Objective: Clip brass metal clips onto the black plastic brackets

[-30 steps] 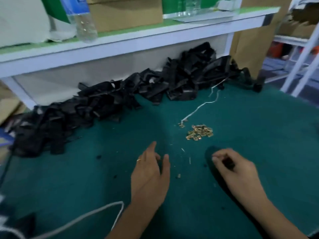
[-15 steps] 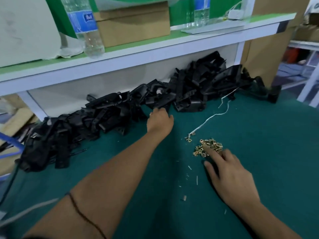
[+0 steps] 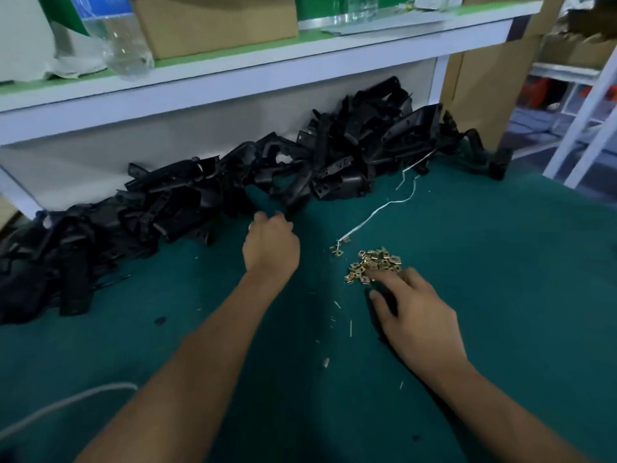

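A long heap of black plastic brackets lies along the back of the green mat, under a white shelf. My left hand is at the heap's front edge, its fingers curled round the end of one black bracket. A small pile of brass clips sits on the mat to the right. My right hand rests just in front of it, with its extended fingertips touching the near side of the pile and the thumb spread to the left.
A white cord runs from the brackets to the clips. Another white cable crosses the mat at lower left. The white shelf above holds a water bottle and a cardboard box. White rack legs stand at right.
Both hands went from near me on the mat out to the parts. My left hand reached the bracket heap and closed on one; my right hand reached the brass clips.
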The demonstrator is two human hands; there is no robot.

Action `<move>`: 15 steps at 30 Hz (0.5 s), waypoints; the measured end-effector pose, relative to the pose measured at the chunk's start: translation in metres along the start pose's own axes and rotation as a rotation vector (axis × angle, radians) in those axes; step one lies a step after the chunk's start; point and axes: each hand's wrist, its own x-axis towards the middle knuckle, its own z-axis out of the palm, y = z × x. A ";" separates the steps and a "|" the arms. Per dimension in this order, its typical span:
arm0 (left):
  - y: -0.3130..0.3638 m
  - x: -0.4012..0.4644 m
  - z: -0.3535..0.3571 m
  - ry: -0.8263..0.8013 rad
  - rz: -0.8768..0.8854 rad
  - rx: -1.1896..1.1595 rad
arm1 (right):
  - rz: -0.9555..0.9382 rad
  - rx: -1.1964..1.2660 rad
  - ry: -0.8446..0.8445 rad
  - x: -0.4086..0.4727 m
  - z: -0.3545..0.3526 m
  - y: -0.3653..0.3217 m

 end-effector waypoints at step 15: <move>-0.075 -0.210 -0.061 -0.144 -0.079 0.236 | -0.040 0.137 -0.105 -0.009 -0.006 0.002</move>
